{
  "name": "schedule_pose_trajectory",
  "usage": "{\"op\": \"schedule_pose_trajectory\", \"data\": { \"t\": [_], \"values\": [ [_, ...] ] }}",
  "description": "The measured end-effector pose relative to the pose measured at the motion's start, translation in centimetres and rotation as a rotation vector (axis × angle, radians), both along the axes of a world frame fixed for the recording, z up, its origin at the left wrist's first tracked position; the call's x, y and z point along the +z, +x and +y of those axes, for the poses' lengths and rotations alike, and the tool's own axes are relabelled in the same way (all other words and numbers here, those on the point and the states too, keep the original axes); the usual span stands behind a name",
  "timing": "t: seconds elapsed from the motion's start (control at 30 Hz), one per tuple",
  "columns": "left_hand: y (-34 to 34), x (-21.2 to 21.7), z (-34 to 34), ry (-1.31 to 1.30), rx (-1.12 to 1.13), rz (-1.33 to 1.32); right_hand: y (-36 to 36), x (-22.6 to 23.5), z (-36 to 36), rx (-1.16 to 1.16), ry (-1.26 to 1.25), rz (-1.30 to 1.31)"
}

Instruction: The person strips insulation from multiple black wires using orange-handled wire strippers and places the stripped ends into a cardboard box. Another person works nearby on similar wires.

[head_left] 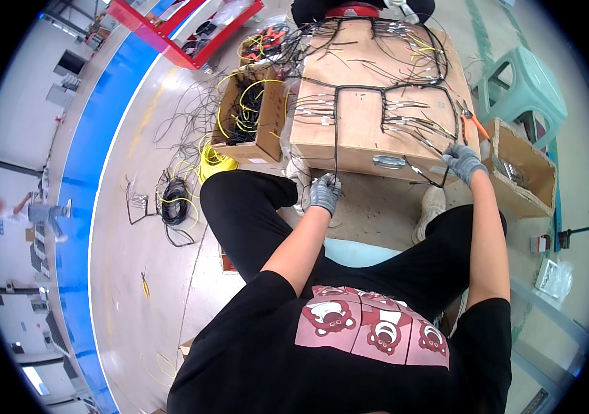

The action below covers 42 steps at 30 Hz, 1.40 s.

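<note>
A black wire harness (359,87) with several taped branches and thin white and yellow wire ends lies spread over a wooden box (358,141) in front of me. My left hand (325,194), in a grey glove, is closed on a black branch of the harness that hangs over the box's near edge. At the near right corner my right hand (465,163), gloved alike, pinches another part of the harness, where a loop droops past the edge. Orange-handled pliers (472,121) lie just beyond that hand. The fingertips are too small to make out fully.
Left of the box stands a cardboard carton (271,116) of black cables, beside a yellow cable coil (216,163). A black coil (174,200) and yellow-handled pliers (145,284) lie on the floor. To the right are an open wooden crate (525,190) and a green stool (530,86). Another person sits opposite.
</note>
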<state>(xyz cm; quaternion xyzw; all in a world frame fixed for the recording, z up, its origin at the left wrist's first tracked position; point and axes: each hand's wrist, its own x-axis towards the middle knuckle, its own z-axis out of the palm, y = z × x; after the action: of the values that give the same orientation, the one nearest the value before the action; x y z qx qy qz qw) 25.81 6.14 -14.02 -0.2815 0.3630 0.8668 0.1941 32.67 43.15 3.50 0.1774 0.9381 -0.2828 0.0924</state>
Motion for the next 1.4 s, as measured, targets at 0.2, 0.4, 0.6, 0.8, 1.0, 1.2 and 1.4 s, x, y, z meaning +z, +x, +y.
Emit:
{"op": "schedule_pose_trajectory", "data": {
  "t": [0.2, 0.4, 0.6, 0.8, 1.0, 1.2, 1.4],
  "values": [
    [2.0, 4.0, 0.9, 0.009, 0.179, 0.135, -1.1, -1.9, -7.2, 0.194, -0.291, 0.037],
    [2.0, 4.7, 1.1, -0.102, 0.129, 0.155, -4.2, -6.7, -22.5, -0.127, -0.963, -0.028],
    [0.6, 5.6, -0.7, 0.192, 0.125, 0.187, -7.3, -5.7, -26.9, -0.279, -1.285, -0.079],
    [-6.2, 6.4, -4.2, 0.452, 0.375, 0.159, -7.6, -4.0, -25.9, -0.365, -1.628, -0.100],
    [-9.7, 9.2, -4.9, 0.461, 0.424, -0.115, -8.1, -3.2, -26.5, -0.433, -1.709, -0.136],
    [-10.7, 9.1, -3.5, 0.365, 0.382, -0.115, -8.2, -2.7, -26.4, -0.486, -1.741, -0.096],
    [-11.8, 9.1, -4.2, 0.208, 0.369, 0.079, -8.1, -1.8, -26.4, -0.434, -1.694, -0.065]
  ]
}}
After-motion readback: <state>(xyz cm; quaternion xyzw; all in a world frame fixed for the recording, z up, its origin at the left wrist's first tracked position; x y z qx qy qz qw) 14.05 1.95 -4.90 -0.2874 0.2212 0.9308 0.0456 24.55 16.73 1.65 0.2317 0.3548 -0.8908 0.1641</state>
